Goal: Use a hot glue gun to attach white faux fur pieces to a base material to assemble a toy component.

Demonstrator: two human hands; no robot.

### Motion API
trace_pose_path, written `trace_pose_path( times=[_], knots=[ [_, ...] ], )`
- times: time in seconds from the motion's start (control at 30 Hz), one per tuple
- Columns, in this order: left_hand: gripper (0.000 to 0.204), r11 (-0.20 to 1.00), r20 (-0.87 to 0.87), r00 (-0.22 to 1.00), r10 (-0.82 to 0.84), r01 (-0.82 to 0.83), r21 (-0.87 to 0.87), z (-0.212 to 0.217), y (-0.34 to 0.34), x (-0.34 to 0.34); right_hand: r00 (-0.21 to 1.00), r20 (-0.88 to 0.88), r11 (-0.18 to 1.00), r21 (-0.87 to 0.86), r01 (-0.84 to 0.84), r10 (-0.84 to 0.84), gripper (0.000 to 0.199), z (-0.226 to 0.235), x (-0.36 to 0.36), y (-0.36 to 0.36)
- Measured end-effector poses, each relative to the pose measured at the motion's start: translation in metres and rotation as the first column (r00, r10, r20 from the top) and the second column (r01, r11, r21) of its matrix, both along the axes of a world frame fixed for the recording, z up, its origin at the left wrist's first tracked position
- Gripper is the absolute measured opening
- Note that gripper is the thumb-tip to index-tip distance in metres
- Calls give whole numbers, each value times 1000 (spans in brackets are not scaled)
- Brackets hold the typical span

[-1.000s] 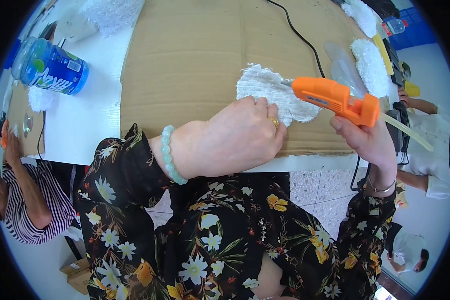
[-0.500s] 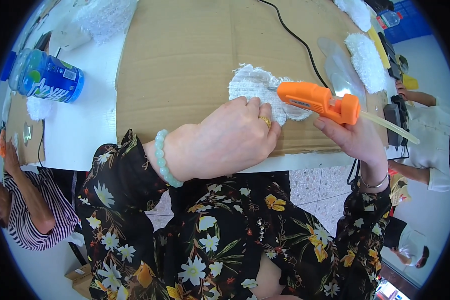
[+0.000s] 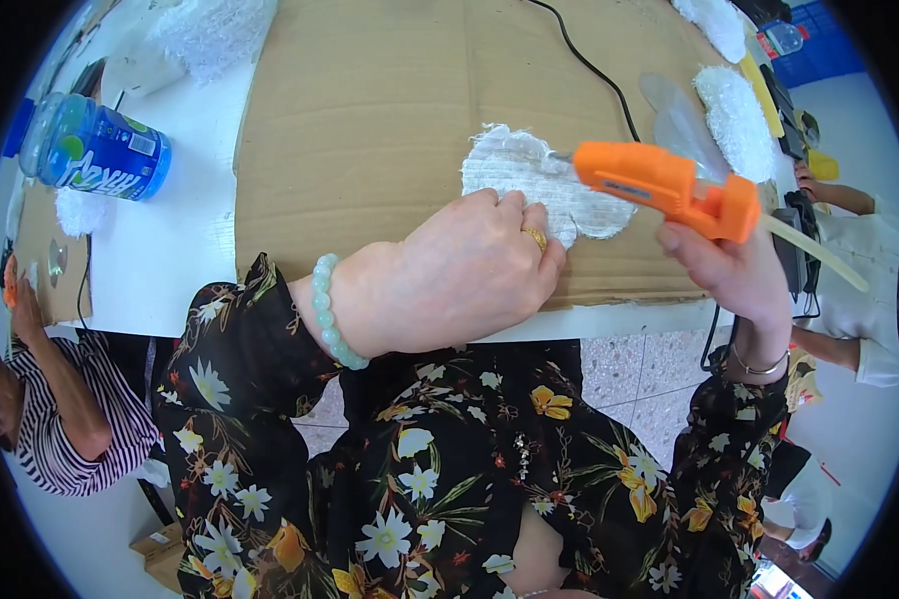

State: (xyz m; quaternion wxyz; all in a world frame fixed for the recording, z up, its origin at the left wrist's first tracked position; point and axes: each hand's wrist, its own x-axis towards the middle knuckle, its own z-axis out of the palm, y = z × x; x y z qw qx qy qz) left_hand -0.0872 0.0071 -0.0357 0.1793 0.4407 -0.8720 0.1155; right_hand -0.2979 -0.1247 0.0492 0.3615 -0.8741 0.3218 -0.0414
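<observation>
My left hand presses down on the near edge of a white fuzzy fabric piece lying on a brown cardboard sheet. A pale green bead bracelet sits on that wrist. My right hand grips an orange glue gun by its handle. The gun's metal tip touches the top of the fabric piece, and a clear glue stick juts from its back end. Its black cord runs away across the cardboard.
A blue plastic bottle lies on the white table at the left. More white fuzzy pieces lie at the right and far left. A person in a striped shirt sits at the left, another person at the right.
The glue gun's tip has come down onto the fabric piece. My left hand has stayed on the piece while the view shifted slightly.
</observation>
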Motion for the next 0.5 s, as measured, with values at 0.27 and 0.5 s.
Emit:
trace_pose_path(
  times=[0.27, 0.5],
  knots=[
    [16, 968, -205, 977, 64, -11, 250, 15, -1, 10, 879, 440, 975, 194, 105, -182, 42, -3, -32, -3],
    [23, 977, -424, 884, 199, -142, 161, 30, -10, 26, 667, 548, 788, 608, 96, -504, 34, -60, 16, 7]
  ],
)
